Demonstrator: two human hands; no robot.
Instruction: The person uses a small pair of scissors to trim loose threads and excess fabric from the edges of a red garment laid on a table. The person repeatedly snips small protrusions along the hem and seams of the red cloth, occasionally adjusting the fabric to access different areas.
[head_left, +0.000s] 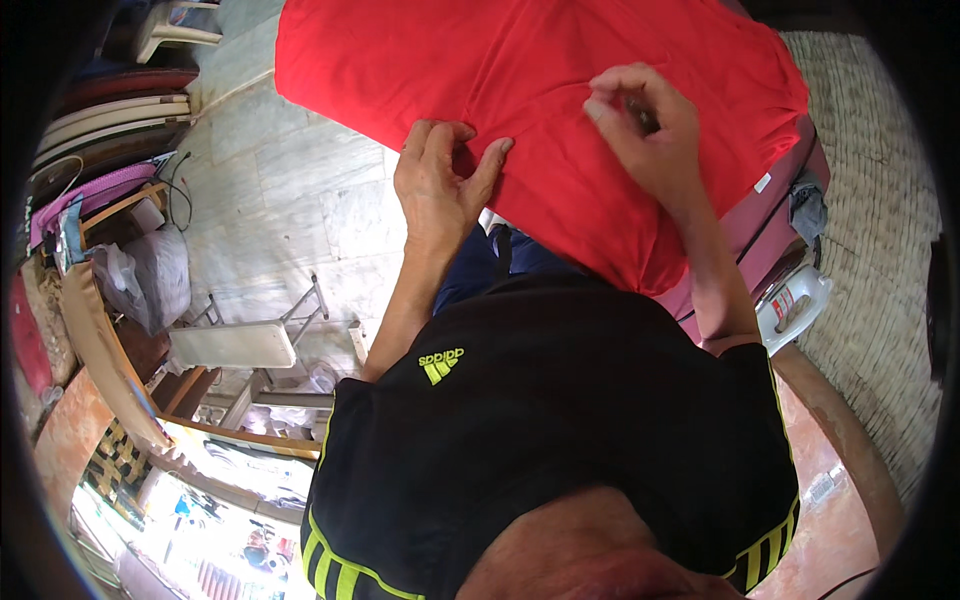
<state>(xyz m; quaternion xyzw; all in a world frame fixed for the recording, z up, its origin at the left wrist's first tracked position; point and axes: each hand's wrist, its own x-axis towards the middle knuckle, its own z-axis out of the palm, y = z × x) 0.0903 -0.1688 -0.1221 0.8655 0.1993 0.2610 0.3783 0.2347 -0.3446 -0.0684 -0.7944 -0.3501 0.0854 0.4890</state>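
Observation:
A large red cloth (400, 60) lies spread in front of me, with soft creases across it. It drapes over a pink-covered surface (790, 190) that shows along its right side. My left hand (440, 180) rests at the near left edge of the cloth, fingertips bent down onto it and the thumb apart from them. Farther to the right, my right hand (655, 130) is over the cloth with its fingers curled and the thumb near the index fingertip. What those fingers hold, if anything, cannot be made out.
A white plastic thing with a loop handle (795, 305) stands by my right elbow, near a bunched grey-blue cloth (808, 208). On the left are a white bench-like board on metal legs (235, 345), a plastic bag (160, 275), stacked panels (115, 125) and a white chair (175, 30).

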